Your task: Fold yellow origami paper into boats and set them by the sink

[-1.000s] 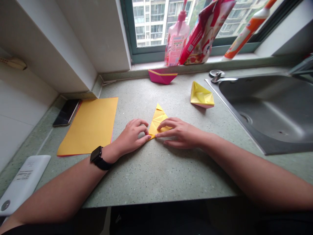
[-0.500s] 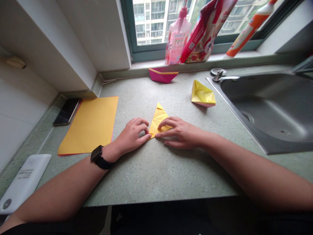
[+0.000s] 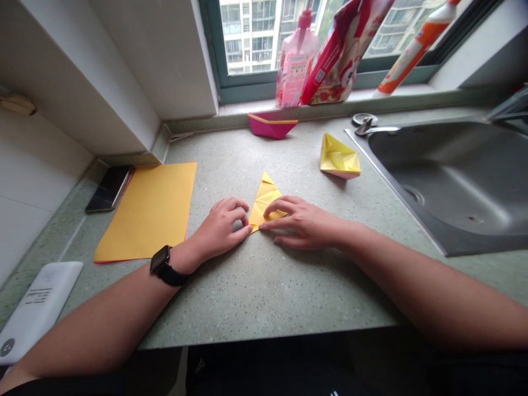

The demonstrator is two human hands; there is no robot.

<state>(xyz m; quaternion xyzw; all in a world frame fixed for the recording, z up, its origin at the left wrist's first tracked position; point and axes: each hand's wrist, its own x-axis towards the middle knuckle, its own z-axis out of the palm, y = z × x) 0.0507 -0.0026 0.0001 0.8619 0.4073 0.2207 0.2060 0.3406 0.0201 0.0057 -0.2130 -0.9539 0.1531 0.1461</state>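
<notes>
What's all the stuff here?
folded paper: one, yellow, middle of counter
yellow boat: one, yellow, beside sink
pink boat: one, pink, below windowsill
paper sheets: stack, orange, left side
phone: one, black, beside sheets
power bank: one, white, bottom left
soap bottle: one, pink, windowsill
bag: one, red, windowsill
squeeze bottle: one, orange-white, windowsill
sink: one, steel, right
watch: one, black, left wrist
left hand: one, touching folded paper
right hand: one, fingers on folded paper

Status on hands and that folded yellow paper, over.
Left hand, right hand pressing folded yellow paper on counter. Yellow paper boat apart, toward sink.
</notes>
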